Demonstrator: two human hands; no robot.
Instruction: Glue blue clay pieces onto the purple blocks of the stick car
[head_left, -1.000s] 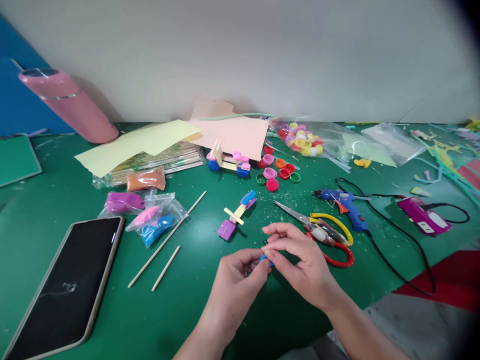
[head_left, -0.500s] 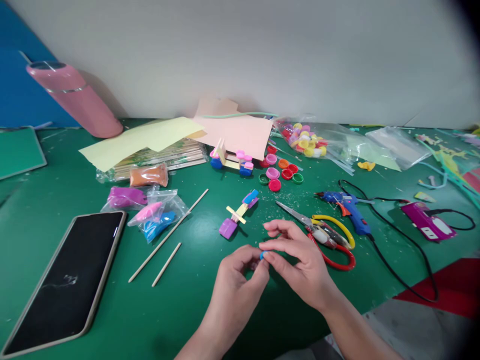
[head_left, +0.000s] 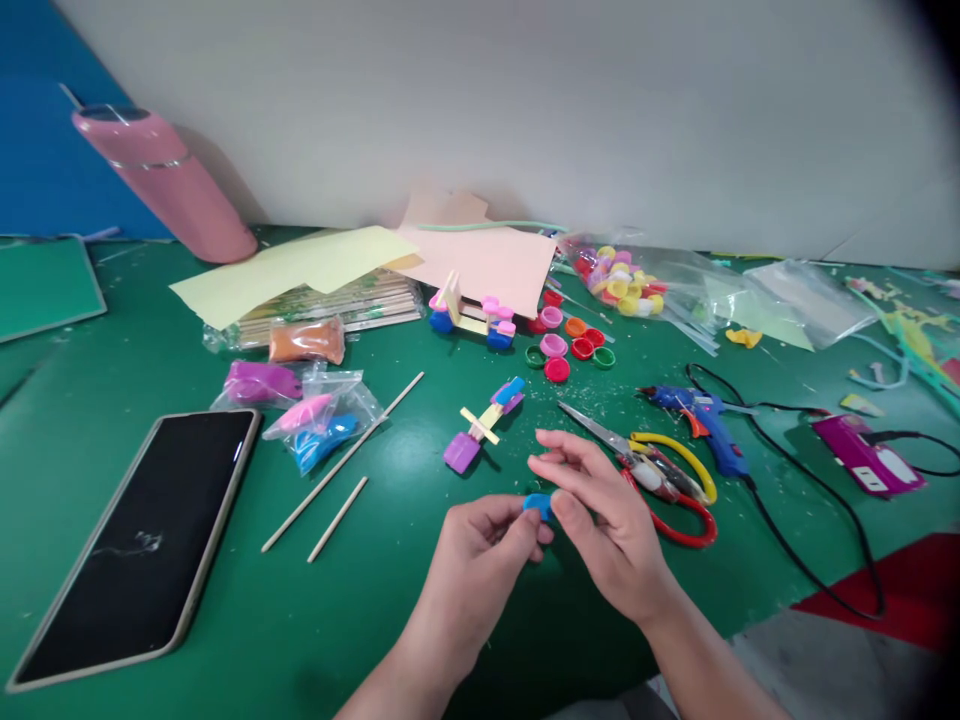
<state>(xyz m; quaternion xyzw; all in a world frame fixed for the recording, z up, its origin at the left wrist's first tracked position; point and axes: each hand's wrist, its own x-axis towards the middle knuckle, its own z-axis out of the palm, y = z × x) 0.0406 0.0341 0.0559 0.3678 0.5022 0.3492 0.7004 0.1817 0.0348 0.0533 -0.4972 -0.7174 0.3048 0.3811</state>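
A small flattened piece of blue modelling clay [head_left: 537,506] is pinched between the thumb and fingers of my left hand [head_left: 484,560]. Close against its right end is the thumb of my right hand [head_left: 607,530], whose other fingers are stretched out above, apart from the clay. Just beyond my hands lies a small model [head_left: 480,424] of pale sticks with purple and blue clay parts. Farther back stands a similar stick model [head_left: 472,318] with pink and blue parts.
Scissors [head_left: 652,470], a blue glue gun [head_left: 701,420] with its cable and a purple box [head_left: 870,455] lie right. Left are a phone [head_left: 139,540], wooden sticks [head_left: 337,518] and bagged clay [head_left: 322,440]. Bottle caps [head_left: 555,345], paper [head_left: 495,260] and a pink bottle [head_left: 169,185] are behind.
The blue clay shows more and looks flatter between my hands. My right index finger has lifted away from it, while my left hand keeps its pinch. The view has shifted slightly.
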